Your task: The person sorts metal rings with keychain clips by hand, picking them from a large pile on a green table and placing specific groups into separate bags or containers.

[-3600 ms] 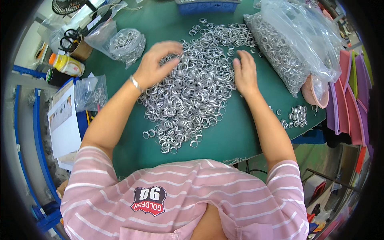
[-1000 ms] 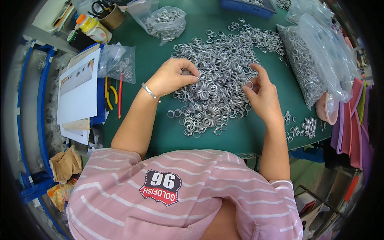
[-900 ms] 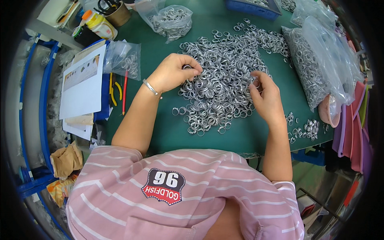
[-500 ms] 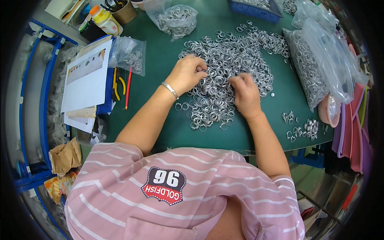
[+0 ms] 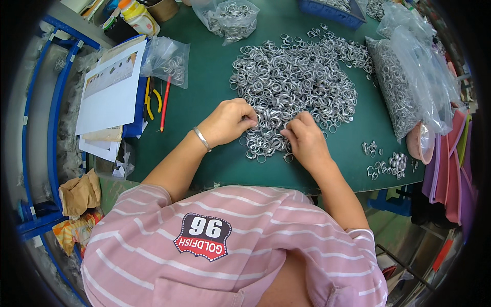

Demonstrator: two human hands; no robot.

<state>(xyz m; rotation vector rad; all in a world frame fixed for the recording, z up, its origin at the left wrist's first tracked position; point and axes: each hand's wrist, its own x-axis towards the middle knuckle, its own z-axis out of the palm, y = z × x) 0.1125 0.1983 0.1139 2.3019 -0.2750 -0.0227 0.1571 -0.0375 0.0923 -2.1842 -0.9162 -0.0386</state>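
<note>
A large heap of silver metal rings (image 5: 296, 77) spreads over the green table, with a smaller portion bunched toward me. At the left side of this nearer portion is my left hand (image 5: 229, 123), its fingers curled and thumb close to them, tips among the rings. Opposite it, my right hand (image 5: 308, 142) has its fingers bent and drawn together over the rings' right side. Whether either hand pinches a ring is hidden by the fingers. A metal bangle (image 5: 202, 139) circles my left wrist.
Left on the green table (image 5: 204, 61) lie a red pencil (image 5: 166, 104), yellow-handled pliers (image 5: 152, 102), papers (image 5: 110, 92) and a ring bag (image 5: 169, 61). Small sorted groups (image 5: 394, 166) sit near right. A full clear bag (image 5: 396, 84), pink bowl (image 5: 421, 143) and blue tray (image 5: 332, 13) stand around.
Both hands have come nearer to me, drawing rings from the heap toward the table's front. The near portion now lies between the hands. The view has shifted slightly.
</note>
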